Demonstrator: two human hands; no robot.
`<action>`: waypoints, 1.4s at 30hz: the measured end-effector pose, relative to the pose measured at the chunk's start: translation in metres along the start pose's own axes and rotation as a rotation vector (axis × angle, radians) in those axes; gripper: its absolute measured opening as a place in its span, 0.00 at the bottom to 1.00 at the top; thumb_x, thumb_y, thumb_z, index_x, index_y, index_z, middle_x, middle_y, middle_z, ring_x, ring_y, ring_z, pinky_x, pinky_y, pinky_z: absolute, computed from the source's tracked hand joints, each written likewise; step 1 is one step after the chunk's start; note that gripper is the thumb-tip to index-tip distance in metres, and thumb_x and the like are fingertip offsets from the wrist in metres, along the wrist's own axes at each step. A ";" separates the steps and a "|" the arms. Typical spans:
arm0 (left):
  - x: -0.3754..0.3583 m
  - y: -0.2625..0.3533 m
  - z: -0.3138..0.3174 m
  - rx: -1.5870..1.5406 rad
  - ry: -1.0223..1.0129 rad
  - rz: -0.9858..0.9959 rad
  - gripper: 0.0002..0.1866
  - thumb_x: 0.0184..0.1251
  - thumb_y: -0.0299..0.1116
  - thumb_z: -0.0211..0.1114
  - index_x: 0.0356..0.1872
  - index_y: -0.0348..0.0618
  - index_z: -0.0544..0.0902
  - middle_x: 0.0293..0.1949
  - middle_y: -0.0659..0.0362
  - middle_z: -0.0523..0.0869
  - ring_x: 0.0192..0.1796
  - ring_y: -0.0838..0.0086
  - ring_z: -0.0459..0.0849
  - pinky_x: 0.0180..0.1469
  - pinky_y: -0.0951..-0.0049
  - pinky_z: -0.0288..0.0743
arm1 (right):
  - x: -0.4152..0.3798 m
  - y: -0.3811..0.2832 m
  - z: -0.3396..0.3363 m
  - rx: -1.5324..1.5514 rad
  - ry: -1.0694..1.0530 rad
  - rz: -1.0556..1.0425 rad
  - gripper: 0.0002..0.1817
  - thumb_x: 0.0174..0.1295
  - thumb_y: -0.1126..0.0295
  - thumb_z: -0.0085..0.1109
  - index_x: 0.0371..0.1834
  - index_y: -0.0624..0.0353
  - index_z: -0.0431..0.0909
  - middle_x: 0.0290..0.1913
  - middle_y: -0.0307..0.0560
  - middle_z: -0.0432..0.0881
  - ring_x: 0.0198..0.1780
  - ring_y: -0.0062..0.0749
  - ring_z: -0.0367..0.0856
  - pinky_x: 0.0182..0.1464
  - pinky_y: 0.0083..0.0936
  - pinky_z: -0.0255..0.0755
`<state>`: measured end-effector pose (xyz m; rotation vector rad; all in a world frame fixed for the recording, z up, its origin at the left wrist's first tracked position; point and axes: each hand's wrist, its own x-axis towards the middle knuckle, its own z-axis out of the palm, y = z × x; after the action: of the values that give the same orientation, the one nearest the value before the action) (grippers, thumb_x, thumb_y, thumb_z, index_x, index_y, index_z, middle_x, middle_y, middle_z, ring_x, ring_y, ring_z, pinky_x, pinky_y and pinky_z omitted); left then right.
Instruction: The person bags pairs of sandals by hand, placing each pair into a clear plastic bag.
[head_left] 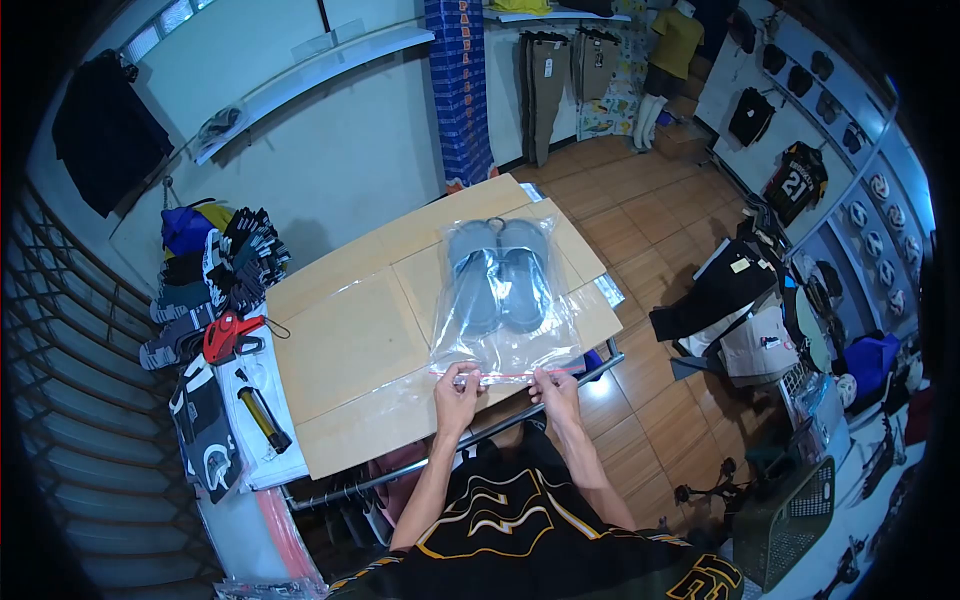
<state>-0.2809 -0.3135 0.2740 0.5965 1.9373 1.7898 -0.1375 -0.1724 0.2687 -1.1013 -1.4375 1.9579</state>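
Note:
A clear zip-lock bag (455, 345) lies on the cardboard-covered table, its red-lined opening toward me. Inside it rests a pair of grey slide sandals (480, 290), side by side. My left hand (458, 398) pinches the bag's near edge left of centre, thumb and fingers closed on the strip. Farther right along the same edge, my right hand (556, 392) also pinches the strip between thumb and fingers. Both hands are at the table's front edge, and the sandals lie beyond them.
Cardboard (350, 325) covers the tabletop, with a metal rail (480, 432) along its near side. To the left are a red tool-like item (232, 338), a yellow-and-black hand pump (263, 418) and folded clothes. A green plastic basket (790, 525) stands at lower right.

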 end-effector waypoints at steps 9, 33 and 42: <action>-0.003 0.013 0.009 -0.079 0.009 -0.011 0.12 0.73 0.31 0.63 0.52 0.35 0.82 0.32 0.57 0.87 0.32 0.77 0.88 0.34 0.79 0.80 | -0.009 -0.019 0.010 0.085 0.037 0.103 0.17 0.71 0.60 0.60 0.39 0.66 0.80 0.32 0.45 0.84 0.27 0.24 0.83 0.26 0.19 0.74; -0.006 0.019 0.017 0.014 0.010 -0.011 0.13 0.71 0.29 0.64 0.53 0.37 0.80 0.33 0.58 0.88 0.33 0.78 0.87 0.35 0.78 0.79 | -0.006 -0.014 0.014 -0.033 -0.073 0.091 0.17 0.70 0.61 0.61 0.40 0.69 0.81 0.33 0.48 0.85 0.24 0.25 0.83 0.23 0.18 0.74; -0.006 0.019 0.016 0.021 -0.005 -0.035 0.13 0.70 0.28 0.65 0.53 0.37 0.80 0.36 0.57 0.87 0.33 0.80 0.85 0.35 0.80 0.80 | -0.010 -0.025 0.019 0.049 -0.042 0.137 0.15 0.70 0.64 0.60 0.40 0.70 0.81 0.33 0.48 0.85 0.23 0.25 0.82 0.22 0.19 0.73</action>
<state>-0.2667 -0.3027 0.2918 0.5700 1.9531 1.7473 -0.1498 -0.1826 0.2974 -1.1715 -1.3591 2.1110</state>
